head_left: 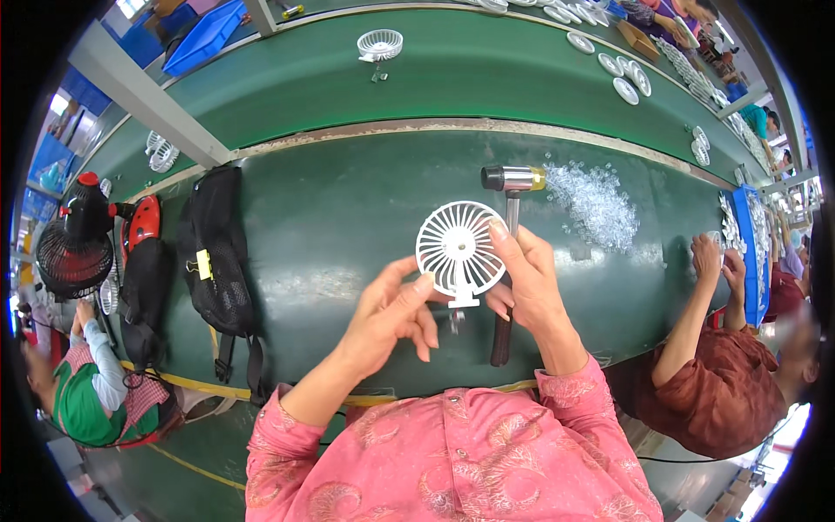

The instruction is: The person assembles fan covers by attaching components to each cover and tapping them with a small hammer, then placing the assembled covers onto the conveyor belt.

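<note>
Between my two hands is a white round fan housing [459, 246] with radial slats and a short mount at its lower edge. My left hand [393, 311] pinches its lower left rim between thumb and fingers. My right hand [531, 277] grips the right rim, thumb on the front. Small metal-looking parts hang below the mount, too small to name. Behind the right hand a hammer [513, 180] lies on the bench, its head black, silver and yellow; the hand partly covers its dark handle. Right of the hammer head spreads a pile of small clear plastic pieces [596, 204].
A black bag [219, 252] and a black fan [76, 244] are at the left. Beyond the green bench [348, 200], a conveyor carries another white fan housing [379, 45] and white rings [624, 90]. Co-workers sit on both sides; a blue tray [750, 252] stands far right.
</note>
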Available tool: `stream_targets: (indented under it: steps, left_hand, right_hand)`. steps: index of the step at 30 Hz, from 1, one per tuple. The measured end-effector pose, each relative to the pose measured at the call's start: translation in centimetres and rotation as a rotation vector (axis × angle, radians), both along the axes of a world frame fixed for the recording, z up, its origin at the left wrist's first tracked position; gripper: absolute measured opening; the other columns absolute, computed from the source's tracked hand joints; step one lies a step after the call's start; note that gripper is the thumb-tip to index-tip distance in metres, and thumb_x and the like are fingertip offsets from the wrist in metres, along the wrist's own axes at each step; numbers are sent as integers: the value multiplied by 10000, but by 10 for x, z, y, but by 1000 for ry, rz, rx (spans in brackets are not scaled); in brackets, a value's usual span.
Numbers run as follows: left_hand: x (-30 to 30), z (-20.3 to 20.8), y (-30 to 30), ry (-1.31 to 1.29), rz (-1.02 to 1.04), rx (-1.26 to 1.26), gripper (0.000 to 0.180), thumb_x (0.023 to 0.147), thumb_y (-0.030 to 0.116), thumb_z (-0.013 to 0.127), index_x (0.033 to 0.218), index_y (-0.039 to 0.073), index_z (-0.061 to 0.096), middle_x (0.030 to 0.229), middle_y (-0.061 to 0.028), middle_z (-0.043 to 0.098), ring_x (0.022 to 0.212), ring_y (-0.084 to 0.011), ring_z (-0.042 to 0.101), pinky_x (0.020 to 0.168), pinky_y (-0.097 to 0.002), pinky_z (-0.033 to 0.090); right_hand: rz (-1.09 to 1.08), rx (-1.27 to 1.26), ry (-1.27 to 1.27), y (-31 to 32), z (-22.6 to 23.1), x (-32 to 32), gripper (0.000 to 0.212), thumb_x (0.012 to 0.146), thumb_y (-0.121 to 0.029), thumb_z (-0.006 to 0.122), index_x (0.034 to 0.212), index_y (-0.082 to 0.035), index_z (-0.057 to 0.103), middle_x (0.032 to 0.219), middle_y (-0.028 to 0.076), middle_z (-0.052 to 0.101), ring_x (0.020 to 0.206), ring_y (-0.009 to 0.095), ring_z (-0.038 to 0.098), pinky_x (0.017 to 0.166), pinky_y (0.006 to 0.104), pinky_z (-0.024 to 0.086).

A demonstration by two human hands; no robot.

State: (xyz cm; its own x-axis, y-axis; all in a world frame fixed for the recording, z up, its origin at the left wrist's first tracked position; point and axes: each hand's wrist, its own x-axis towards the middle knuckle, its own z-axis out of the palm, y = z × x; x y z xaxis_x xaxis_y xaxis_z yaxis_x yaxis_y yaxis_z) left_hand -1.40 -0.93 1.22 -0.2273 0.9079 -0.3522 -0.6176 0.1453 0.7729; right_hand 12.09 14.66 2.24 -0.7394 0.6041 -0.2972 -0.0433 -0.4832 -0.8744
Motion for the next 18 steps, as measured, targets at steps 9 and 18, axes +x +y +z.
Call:
stream_targets:
  steps: [9,18]
  left_hand:
    - [13,2,20,-185,-34,44,426,1019,370,483,1267,30,418,1010,-177,642,647,-176,649,499,-313,561]
    - [22,-5,30,-273,10,-29,288,983,232,582,1144,-4,548,961,-183,683,638,-153,642,498,-290,560]
  right_hand:
    - [42,142,-86,-2,5,-7,300,982,-283,607,1042,11,617,670,-9,590,435,19,442,368,210,334]
    - [51,503,-217,11,-11,-11,341,968,-301,624,1043,32,643,673,-33,585,505,13,442,417,216,315]
